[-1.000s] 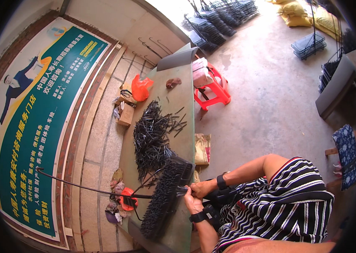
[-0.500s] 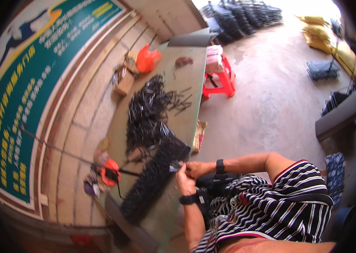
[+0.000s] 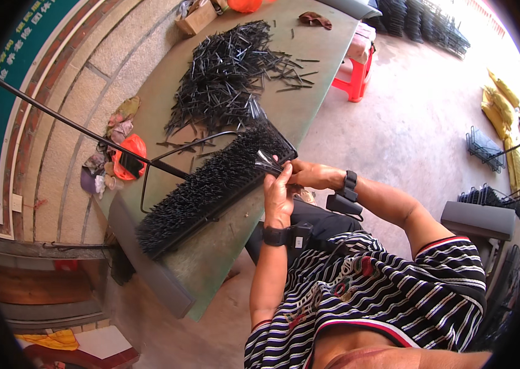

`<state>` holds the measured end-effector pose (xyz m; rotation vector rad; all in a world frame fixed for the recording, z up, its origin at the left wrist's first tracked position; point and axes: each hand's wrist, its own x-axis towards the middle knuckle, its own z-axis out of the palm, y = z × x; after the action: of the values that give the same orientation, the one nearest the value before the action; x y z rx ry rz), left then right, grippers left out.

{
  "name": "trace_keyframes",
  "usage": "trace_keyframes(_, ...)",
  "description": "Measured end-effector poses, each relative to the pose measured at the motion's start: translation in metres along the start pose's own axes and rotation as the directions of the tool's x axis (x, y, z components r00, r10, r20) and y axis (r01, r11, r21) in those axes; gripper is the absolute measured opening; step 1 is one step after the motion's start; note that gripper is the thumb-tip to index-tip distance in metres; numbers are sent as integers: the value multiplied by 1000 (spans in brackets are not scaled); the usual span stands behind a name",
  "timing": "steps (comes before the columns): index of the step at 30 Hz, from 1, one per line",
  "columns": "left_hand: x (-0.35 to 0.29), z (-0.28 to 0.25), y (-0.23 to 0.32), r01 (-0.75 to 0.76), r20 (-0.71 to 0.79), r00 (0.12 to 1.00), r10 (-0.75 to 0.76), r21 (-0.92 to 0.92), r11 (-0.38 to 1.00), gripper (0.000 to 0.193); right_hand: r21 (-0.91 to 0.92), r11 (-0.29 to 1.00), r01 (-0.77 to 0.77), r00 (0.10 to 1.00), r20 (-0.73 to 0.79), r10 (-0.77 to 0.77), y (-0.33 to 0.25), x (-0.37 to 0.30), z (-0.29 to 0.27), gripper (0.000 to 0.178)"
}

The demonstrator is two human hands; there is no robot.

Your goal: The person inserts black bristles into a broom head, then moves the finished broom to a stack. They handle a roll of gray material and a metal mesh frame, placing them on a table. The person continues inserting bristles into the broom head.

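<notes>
My left hand (image 3: 279, 195) is closed around a small bunch of thin black strips (image 3: 267, 161), whose ends fan out above the thumb and catch the light. Against it, my right hand (image 3: 312, 174) has its fingers curled in at the lower end of the bunch; what its fingertips grip is hidden. Just beyond both hands, a long black brush-like block (image 3: 201, 187) lies slantwise on the table, densely covered in upright bristles. A large loose pile of black strips (image 3: 217, 77) is spread behind it.
The greenish table (image 3: 223, 270) runs diagonally under everything. A black pole (image 3: 88, 129) reaches the block from the left, near an orange bag (image 3: 131, 157) and cloths. A cardboard box (image 3: 196, 18) sits at the far edge. A red stool (image 3: 356, 71) stands right of the table.
The view has shifted, so the table, block and pile sit differently in the picture. Both hands remain together at the bunch of strips, beside the block's near right end.
</notes>
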<state>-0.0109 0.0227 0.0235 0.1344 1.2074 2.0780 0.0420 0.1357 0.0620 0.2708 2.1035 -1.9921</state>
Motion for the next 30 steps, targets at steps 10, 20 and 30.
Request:
trace_keyframes(10,16,-2,52,69,-45,997,-66,63,996,74,118,985,-127,980,-137,143,2,79,-61,36)
trace_keyframes(20,-20,-127,160,-159,40,986,159,-9,987,44,-786,595,-168,902,-366,-228,64,203,-159,15)
trace_keyframes(30,-21,-168,213,-39,-260,965,-21,-226,973,45,-858,309,-411,892,-448,-58,50,212,-140,36)
